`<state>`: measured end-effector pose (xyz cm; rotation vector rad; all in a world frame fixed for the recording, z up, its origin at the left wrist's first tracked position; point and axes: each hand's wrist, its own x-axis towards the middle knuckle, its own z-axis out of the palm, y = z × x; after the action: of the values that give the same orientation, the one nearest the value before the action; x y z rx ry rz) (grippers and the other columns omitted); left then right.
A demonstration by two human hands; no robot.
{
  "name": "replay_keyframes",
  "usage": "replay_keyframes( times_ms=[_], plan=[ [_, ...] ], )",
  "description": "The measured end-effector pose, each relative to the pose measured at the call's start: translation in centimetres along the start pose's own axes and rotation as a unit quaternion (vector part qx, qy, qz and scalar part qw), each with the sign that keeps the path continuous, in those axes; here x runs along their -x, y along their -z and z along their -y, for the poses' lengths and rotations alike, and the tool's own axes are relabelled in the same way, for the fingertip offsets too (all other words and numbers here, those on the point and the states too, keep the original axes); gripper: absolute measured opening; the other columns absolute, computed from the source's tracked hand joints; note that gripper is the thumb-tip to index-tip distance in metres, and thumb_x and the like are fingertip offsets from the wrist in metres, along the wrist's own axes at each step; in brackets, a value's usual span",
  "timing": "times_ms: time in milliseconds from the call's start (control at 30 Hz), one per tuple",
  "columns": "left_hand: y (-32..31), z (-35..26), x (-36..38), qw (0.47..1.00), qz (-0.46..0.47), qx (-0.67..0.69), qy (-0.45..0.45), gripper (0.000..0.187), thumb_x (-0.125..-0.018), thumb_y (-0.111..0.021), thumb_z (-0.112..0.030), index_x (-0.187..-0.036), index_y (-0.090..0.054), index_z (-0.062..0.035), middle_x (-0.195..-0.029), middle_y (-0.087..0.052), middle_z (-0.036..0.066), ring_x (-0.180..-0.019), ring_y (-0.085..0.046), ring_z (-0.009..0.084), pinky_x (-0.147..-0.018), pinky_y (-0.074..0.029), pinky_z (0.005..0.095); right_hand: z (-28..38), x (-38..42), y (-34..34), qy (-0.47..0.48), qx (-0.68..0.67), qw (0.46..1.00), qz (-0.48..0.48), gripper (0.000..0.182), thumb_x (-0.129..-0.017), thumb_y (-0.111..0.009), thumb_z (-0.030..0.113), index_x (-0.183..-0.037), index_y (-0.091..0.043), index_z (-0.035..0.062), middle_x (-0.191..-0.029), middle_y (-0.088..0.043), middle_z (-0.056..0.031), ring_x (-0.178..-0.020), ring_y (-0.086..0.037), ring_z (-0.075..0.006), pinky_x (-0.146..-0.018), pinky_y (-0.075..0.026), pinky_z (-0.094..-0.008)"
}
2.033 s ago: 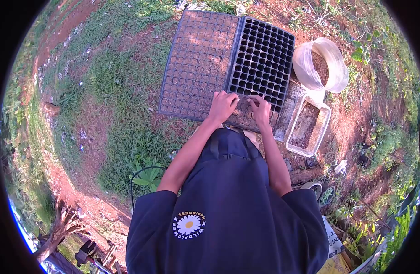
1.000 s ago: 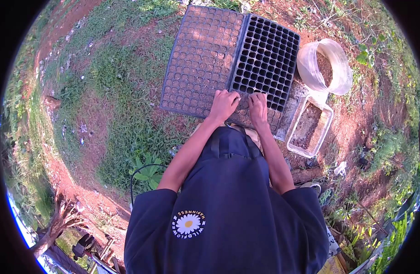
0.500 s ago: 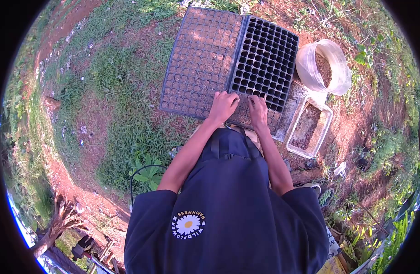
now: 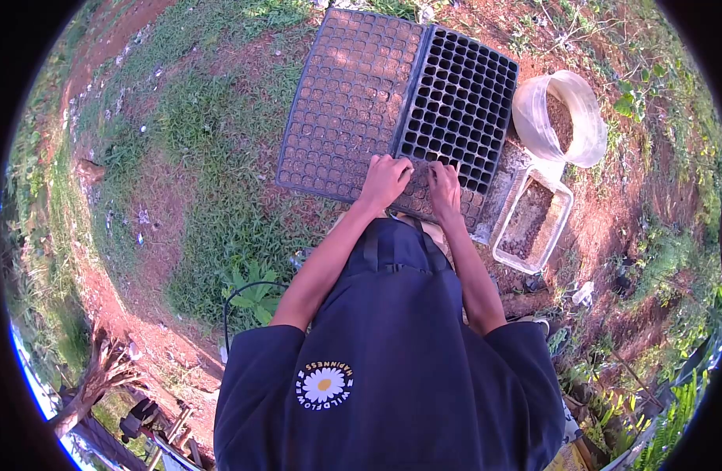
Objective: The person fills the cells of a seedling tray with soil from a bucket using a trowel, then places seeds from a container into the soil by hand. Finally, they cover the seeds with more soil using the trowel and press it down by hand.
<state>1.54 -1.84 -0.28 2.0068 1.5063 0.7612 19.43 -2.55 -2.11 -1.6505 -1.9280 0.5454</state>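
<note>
Two black seedling trays lie side by side on the ground. The left seedling tray (image 4: 349, 102) has brown soil in its cells. Over most of the right seedling tray (image 4: 463, 94) the cells look dark and hollow, while the rows nearest me hold soil. My left hand (image 4: 387, 182) is at the near part of the right tray, by the seam, with its fingers curled down. A short way to its right, my right hand (image 4: 445, 188) rests over the soil-filled rows, fingers bent and closed. Whatever the fingertips hold, if anything, is hidden.
Right of the trays stands a translucent plastic ring (image 4: 561, 118) with soil inside. Nearer me is a pale rectangular tub (image 4: 565, 208) with some soil in it. Grass (image 4: 212, 188) and a leafy plant (image 4: 256, 297) grow to the left.
The trays and containers have shifted very slightly in view. Both hands stay in nearly the same place on the right tray, with only tiny finger movement.
</note>
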Motion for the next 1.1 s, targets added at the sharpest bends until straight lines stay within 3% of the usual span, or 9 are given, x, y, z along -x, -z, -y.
replay_keyframes(
  times_ms=[167,233,267,333,467,567,700,967,1100],
  plan=[
    [-0.7,0.1,0.2,0.999,0.028,-0.027,-0.021,0.015,-0.088,-0.066,-0.021,-0.100,-0.069,-0.0117,-0.101,-0.066,0.008,-0.100,-0.057,0.0253,-0.089,-0.039,0.0422,-0.2,0.2,0.1,0.039,0.004,0.999,-0.011,0.013,-0.088,-0.060,0.003,-0.100,-0.057,0.0024,-0.080,-0.061,-0.0179,-0.088,-0.058,-0.0348,-0.079,-0.047,-0.0460],
    [-0.8,-0.3,0.4,0.995,0.048,-0.082,-0.038,0.028,-0.089,-0.066,-0.023,-0.114,-0.068,-0.0113,-0.137,-0.052,0.012,-0.119,-0.049,0.0301,-0.100,-0.037,0.0467,-0.4,0.4,0.3,0.025,0.003,0.999,0.027,0.016,-0.091,-0.059,0.003,-0.106,-0.058,0.0026,-0.094,-0.064,-0.0177,-0.092,-0.060,-0.0347,-0.081,-0.050,-0.0446],
    [-0.8,-0.5,0.5,0.994,0.050,-0.083,-0.041,0.028,-0.089,-0.066,-0.023,-0.114,-0.068,-0.0113,-0.137,-0.052,0.012,-0.119,-0.049,0.0301,-0.100,-0.037,0.0467,-0.4,0.6,0.4,0.023,0.002,0.999,0.025,0.016,-0.091,-0.059,0.003,-0.106,-0.058,0.0026,-0.094,-0.064,-0.0177,-0.092,-0.060,-0.0347,-0.081,-0.050,-0.0446],
    [-1.1,-0.7,1.0,0.980,0.092,-0.165,-0.058,0.048,-0.090,-0.066,-0.029,-0.134,-0.058,-0.0117,-0.158,-0.027,0.015,-0.136,-0.035,0.0389,-0.110,-0.029,0.0539,-0.3,1.4,0.4,-0.011,-0.058,0.998,-0.003,0.024,-0.090,-0.059,0.003,-0.114,-0.060,0.0032,-0.106,-0.066,-0.0198,-0.100,-0.060,-0.0345,-0.086,-0.049,-0.0434],
    [-1.7,-0.4,1.8,0.970,0.124,-0.198,-0.071,0.065,-0.090,-0.065,-0.036,-0.147,-0.044,-0.0125,-0.162,-0.015,0.019,-0.146,-0.020,0.0440,-0.115,-0.020,0.0600,0.5,4.0,1.5,0.011,0.032,0.999,-0.012,0.037,-0.088,-0.061,0.005,-0.125,-0.059,0.0033,-0.128,-0.060,-0.0222,-0.116,-0.054,-0.0383,-0.100,-0.045,-0.0470],
    [-1.8,-0.2,2.2,0.970,0.124,-0.192,-0.088,0.071,-0.091,-0.063,-0.037,-0.151,-0.037,-0.0113,-0.163,-0.012,0.021,-0.149,-0.011,0.0445,-0.117,-0.016,0.0606,1.1,5.4,2.1,0.034,0.123,0.991,0.033,0.051,-0.091,-0.062,0.019,-0.140,-0.052,0.0082,-0.156,-0.028,-0.0240,-0.143,-0.027,-0.0448,-0.117,-0.023,-0.0569],
    [-2.1,-0.4,2.1,0.961,0.156,-0.212,-0.086,0.074,-0.091,-0.062,-0.042,-0.153,-0.033,-0.0136,-0.162,-0.012,0.022,-0.148,-0.012,0.0458,-0.117,-0.013,0.0618,1.7,5.2,1.9,0.016,0.134,0.989,0.057,0.055,-0.097,-0.056,0.033,-0.146,-0.046,0.0093,-0.159,-0.020,-0.0243,-0.148,-0.015,-0.0451,-0.118,-0.014,-0.0590],
    [-2.3,-0.1,1.6,0.962,0.151,-0.208,-0.096,0.074,-0.092,-0.060,-0.039,-0.156,-0.029,-0.0174,-0.162,-0.010,0.024,-0.148,-0.010,0.0479,-0.117,-0.014,0.0626,0.8,4.1,0.9,0.006,0.138,0.989,0.047,0.055,-0.101,-0.046,0.038,-0.148,-0.044,0.0089,-0.160,-0.018,-0.0251,-0.148,-0.013,-0.0473,-0.118,-0.013,-0.0598],
    [-1.8,0.0,1.5,0.975,0.125,-0.176,-0.055,0.071,-0.095,-0.057,-0.040,-0.156,-0.028,-0.0180,-0.162,-0.005,0.026,-0.147,-0.011,0.0501,-0.116,-0.015,0.0627,0.8,4.2,2.0,0.011,0.128,0.990,0.061,0.051,-0.102,-0.043,0.041,-0.148,-0.046,0.0186,-0.160,-0.018,-0.0248,-0.148,-0.012,-0.0472,-0.118,-0.013,-0.0603]
  ],
)
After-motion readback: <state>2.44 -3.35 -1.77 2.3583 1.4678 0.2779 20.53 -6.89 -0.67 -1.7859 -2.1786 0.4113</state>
